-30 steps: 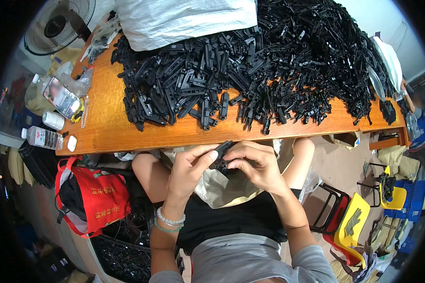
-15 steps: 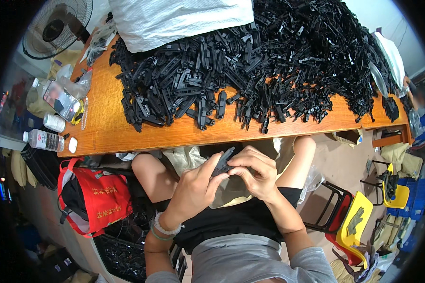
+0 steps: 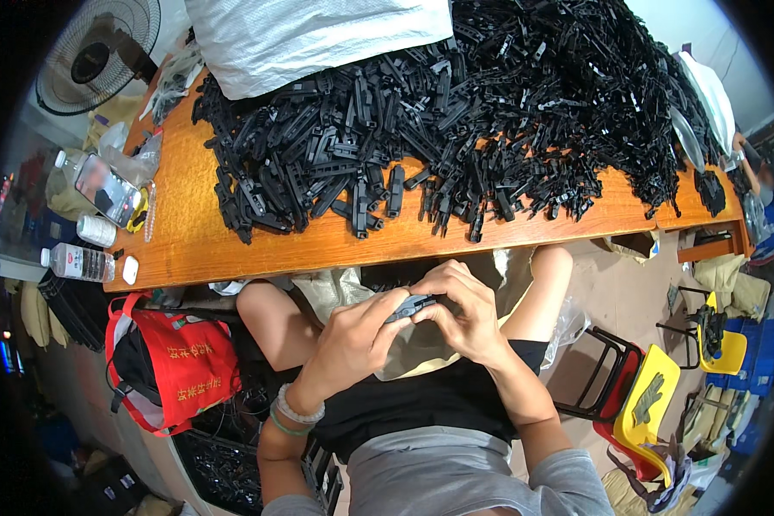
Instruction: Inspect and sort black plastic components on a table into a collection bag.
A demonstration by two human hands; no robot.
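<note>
Over my lap, both hands close on one small black plastic part [image 3: 411, 307]. My left hand [image 3: 358, 334] pinches its left end between thumb and fingers. My right hand [image 3: 461, 311] grips the other end, its thumb below and fingers curled over the top. The part lies nearly level, slanting up to the right, and my fingers cover much of it. Beyond my hands, a large heap of black plastic parts [image 3: 318, 146] spreads over the wooden table [image 3: 189, 254]. Several longer parts lie loose at the heap's near edge. Below my hands hangs a beige sack [image 3: 408, 354] between my knees.
A white woven sack [image 3: 318, 39] covers the heap's back left. At the table's left stand a phone [image 3: 107, 189], a white jar [image 3: 96, 230] and a water bottle [image 3: 77, 261]. A red bag [image 3: 185, 361] sits at my left, a yellow chair [image 3: 649, 404] with a glove at my right.
The black part has turned from steeply upright to nearly level. My right fingers have shifted left over its top, and both hands stay over my lap.
</note>
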